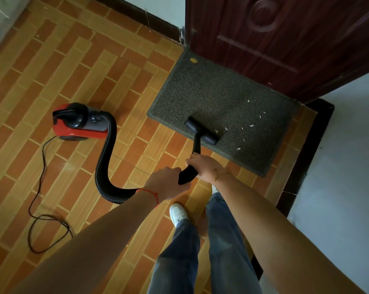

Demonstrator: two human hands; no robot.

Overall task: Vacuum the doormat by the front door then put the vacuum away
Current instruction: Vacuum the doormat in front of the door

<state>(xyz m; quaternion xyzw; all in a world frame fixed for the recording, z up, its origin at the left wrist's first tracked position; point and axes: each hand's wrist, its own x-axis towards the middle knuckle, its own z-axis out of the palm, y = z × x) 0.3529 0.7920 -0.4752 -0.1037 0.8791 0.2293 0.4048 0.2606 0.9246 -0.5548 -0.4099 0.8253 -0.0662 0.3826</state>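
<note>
A dark grey doormat lies before the dark red front door. White scraps are scattered on its right half, and a yellow speck sits near its far corner. The black vacuum nozzle rests on the mat's near edge. Its black wand runs back to me. My right hand grips the wand higher up, and my left hand grips its rear end. A ribbed black hose curves to the red and black vacuum body on the floor at left.
The vacuum's black power cord loops over the orange tiled floor at left. My feet in white shoes stand just short of the mat. A white wall with dark skirting borders the right side.
</note>
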